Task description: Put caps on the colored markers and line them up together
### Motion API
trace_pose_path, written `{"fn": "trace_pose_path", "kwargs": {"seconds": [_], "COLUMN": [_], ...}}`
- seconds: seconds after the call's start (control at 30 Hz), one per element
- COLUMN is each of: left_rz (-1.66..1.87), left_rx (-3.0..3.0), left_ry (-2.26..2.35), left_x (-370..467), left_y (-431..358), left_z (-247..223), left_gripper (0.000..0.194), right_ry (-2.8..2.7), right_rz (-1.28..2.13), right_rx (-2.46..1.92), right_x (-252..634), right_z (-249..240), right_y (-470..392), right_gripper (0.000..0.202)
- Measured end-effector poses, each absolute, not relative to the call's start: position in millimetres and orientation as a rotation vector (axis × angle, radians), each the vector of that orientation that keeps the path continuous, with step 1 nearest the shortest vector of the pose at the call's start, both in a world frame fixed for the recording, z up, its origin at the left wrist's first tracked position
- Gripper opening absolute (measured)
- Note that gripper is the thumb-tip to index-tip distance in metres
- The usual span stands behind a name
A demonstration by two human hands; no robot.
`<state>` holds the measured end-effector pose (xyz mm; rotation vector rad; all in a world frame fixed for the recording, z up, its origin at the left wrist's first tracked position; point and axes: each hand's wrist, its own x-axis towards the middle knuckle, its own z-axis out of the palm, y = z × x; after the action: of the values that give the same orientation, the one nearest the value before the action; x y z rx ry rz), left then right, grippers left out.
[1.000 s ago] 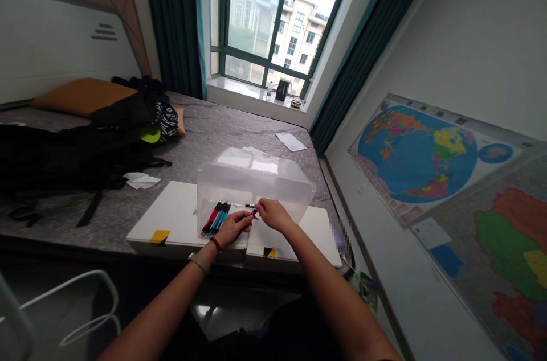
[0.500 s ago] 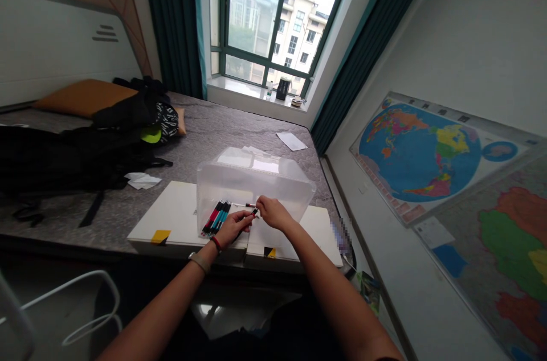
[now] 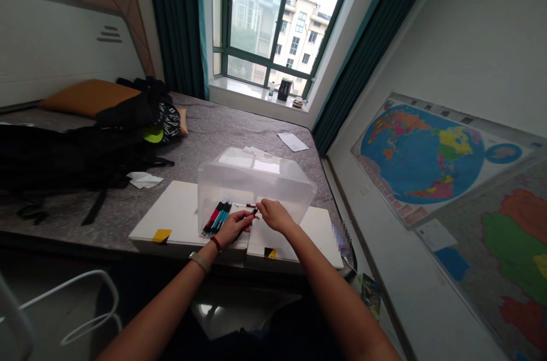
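Both hands meet in front of a clear plastic box point(image 3: 256, 179) that lies tipped with its open side toward me. My left hand point(image 3: 236, 224) pinches a dark pen point(image 3: 255, 212), whose lower part is hidden by the fingers. At the pen's upper end, the fingers of my right hand point(image 3: 273, 215) are closed on it. Several red, black and teal pens point(image 3: 217, 217) lie side by side just left of my left hand. Behind the fingers a small dark and red pen part point(image 3: 250, 205) lies by the box.
White cardboard boxes point(image 3: 171, 207) with yellow and black tape carry the plastic box, on a grey mattress point(image 3: 239, 122). A black bag point(image 3: 77, 156) and a crumpled tissue point(image 3: 145, 180) lie left. White paper point(image 3: 293, 142) lies behind. Maps point(image 3: 421, 150) hang on the right wall.
The view has shifted very slightly. Both hands stay closed on the pen in nearly the same place, and the other pens have not moved.
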<state>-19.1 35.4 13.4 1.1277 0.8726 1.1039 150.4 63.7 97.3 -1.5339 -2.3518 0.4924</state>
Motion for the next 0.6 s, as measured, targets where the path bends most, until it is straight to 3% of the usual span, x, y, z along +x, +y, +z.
{"fn": "trace_pose_path", "kwargs": {"seconds": [0.13, 0.37, 0.6], "left_rz": [1.100, 1.094, 1.092], "left_rx": [1.143, 1.151, 1.142], "left_ry": [0.854, 0.855, 0.843], "left_x": [-19.6, -20.0, -20.2], "left_y": [35.2, 35.0, 35.3], "left_z": [14.5, 14.9, 14.0], "left_gripper": [0.036, 0.037, 0.038], "right_ry": [-2.383, -2.402, -2.376], "right_rz": [0.528, 0.443, 0.481], "right_rx": [-1.434, -1.531, -1.470], "right_x": [150.2, 149.3, 149.4], "right_z": [99.1, 97.4, 96.3], "right_y": [61.5, 63.3, 61.5], "right_gripper": [0.025, 0.043, 0.023]}}
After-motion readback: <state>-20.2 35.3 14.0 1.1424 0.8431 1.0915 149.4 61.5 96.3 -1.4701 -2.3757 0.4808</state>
